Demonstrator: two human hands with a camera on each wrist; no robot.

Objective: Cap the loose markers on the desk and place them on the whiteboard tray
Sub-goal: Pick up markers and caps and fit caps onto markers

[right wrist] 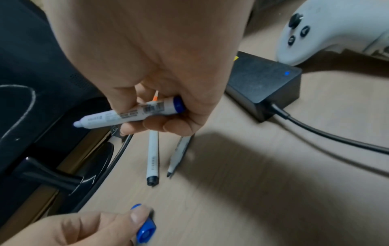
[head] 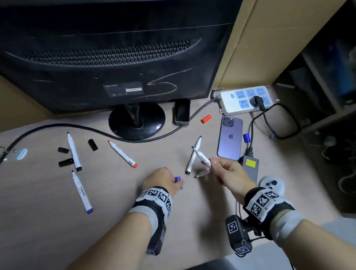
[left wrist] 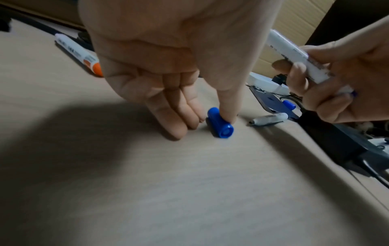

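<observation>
We note the right hand (head: 227,171) at centre right of the head view, fingers curled round an uncapped blue marker (head: 202,156), which it holds clear of the desk (head: 114,205) with the tip pointing to the upper left. In the right wrist view the blue end plug of that marker sits against the palm. The left hand (head: 162,182), just left of it at frame centre, reaches down to a loose blue cap (left wrist: 220,124) lying on its side on the desk; in the left wrist view the thumb tip presses on the cap from the right while the straight fingers touch the desk just beside it on the left, so we log this hand as touching, not lifting. Cap and held marker are near each other but apart. Under the right hand lie two more uncapped markers: a black-ended marker (right wrist: 152,158) and a second one (right wrist: 179,154) partly hidden by the fingers. Further left in the head view we see a red-ended marker (head: 122,153), another black-ended one (head: 74,151), another blue-ended marker (head: 82,192) and three black caps (head: 92,145). A red cap (head: 205,118) and a second blue cap (head: 246,138) lie near a purple phone (head: 230,137) at upper right.
</observation>
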